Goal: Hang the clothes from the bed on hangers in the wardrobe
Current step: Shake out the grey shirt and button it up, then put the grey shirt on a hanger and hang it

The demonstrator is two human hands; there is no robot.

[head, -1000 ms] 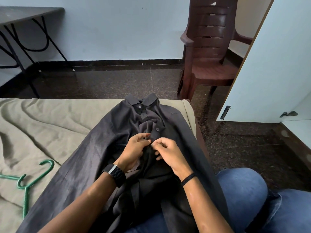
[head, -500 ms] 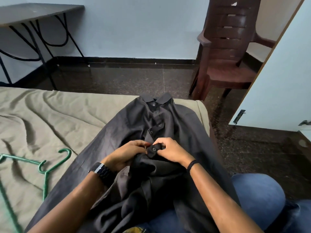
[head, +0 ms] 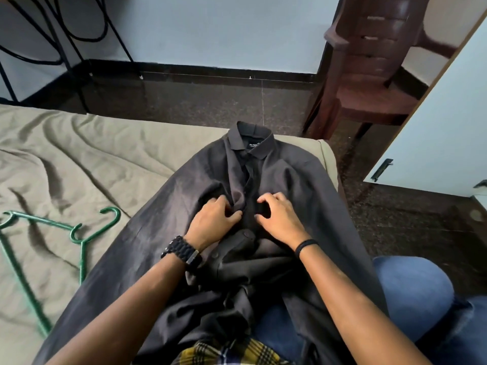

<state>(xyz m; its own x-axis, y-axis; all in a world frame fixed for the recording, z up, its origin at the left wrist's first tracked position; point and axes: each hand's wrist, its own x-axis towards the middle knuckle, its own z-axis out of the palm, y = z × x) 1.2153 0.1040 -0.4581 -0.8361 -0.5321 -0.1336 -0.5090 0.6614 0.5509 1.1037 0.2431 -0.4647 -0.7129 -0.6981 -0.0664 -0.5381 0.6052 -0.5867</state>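
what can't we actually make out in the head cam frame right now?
- Wardrobe: head view, only a door shows, cut by the right edge; inside and rail out of view.
- Green hangers: cut by the left edge; count unclear.
- Dark shirt: hem hidden under both forearms; collar label too small to read.
- Left hand, right hand: fingertips curl into the fabric, exact grip unclear.
- Brown chair: blurred.

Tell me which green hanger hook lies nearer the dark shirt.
The larger hook, the one farther right on the bed sheet; the smaller hook sits left of it.
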